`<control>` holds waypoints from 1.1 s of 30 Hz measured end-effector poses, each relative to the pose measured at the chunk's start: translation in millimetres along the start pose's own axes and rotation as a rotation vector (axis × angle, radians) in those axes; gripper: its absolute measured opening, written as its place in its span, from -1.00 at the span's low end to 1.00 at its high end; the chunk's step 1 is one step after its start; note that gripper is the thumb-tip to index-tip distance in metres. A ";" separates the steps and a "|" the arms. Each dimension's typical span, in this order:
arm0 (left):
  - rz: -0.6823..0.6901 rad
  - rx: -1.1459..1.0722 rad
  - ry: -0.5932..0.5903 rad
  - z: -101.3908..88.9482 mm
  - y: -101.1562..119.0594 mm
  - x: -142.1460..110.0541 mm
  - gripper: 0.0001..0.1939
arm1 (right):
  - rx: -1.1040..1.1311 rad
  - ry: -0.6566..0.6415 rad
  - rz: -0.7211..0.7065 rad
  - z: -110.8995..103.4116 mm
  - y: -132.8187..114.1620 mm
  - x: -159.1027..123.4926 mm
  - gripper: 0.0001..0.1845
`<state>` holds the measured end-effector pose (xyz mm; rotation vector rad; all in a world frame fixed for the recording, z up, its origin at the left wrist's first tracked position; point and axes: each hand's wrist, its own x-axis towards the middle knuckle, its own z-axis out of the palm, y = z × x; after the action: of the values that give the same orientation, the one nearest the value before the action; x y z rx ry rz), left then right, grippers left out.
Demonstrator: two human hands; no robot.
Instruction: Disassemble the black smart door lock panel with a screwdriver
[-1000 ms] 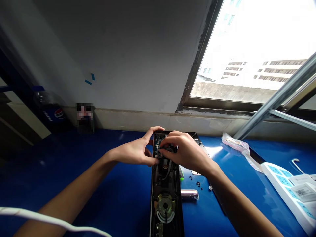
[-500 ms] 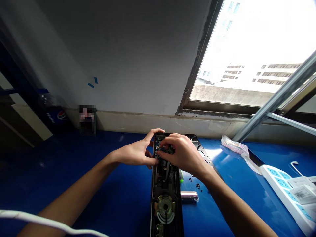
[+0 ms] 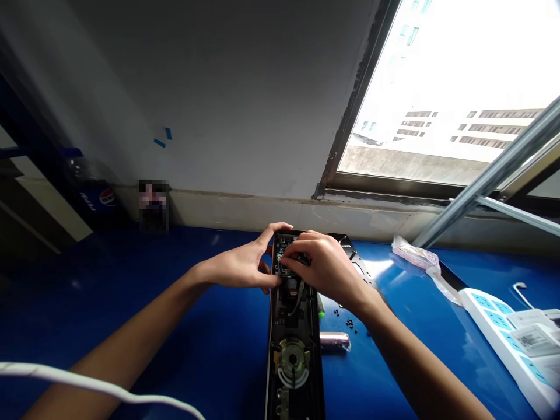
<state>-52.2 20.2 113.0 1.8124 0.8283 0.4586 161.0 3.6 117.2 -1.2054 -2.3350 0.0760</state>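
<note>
A long, narrow black device housing lies open before me, its inside facing up. At its far end sits a circuit board, and a round speaker-like part is mounted nearer to me. My left hand is closed around the housing's far left edge, thumb on the near side and fingers at the far corner. Over the board my right hand has thumb and forefinger pinched together, beside a small white part. What lies between these fingertips is too small to make out. A loose grey cable runs below the board.
Right of the housing lie a black panel, several small screws and a pinkish wrapped cylinder. A white power strip and a plastic packet are farther right. A white cable crosses the lower left. A bottle stands at left.
My right thumb and forefinger, apart over the board before, have come together near its left side. My left hand keeps its grip on the housing. The view has shifted slightly.
</note>
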 end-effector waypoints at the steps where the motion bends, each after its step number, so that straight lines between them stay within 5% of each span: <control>1: -0.004 0.000 0.000 0.2 0.7 -0.3 -0.01 | -0.016 -0.004 -0.014 -0.5 -0.6 0.1 -0.93; 13: -0.001 -0.020 0.004 1.3 2.8 -1.7 0.00 | -0.315 0.018 -0.273 -0.9 1.1 -7.6 -0.69; 29: 0.023 -0.077 -0.046 -0.4 -0.1 -1.6 -0.03 | -0.289 0.042 -0.260 2.2 1.0 -5.2 -0.60; 33: 0.027 -0.031 -0.032 -2.2 -0.1 -2.2 -0.01 | -0.199 0.019 -0.272 -7.4 3.4 -3.3 -0.72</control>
<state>-55.2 20.1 113.9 1.8003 0.7716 0.4564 168.5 1.8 121.4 -0.9590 -2.5123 -0.2660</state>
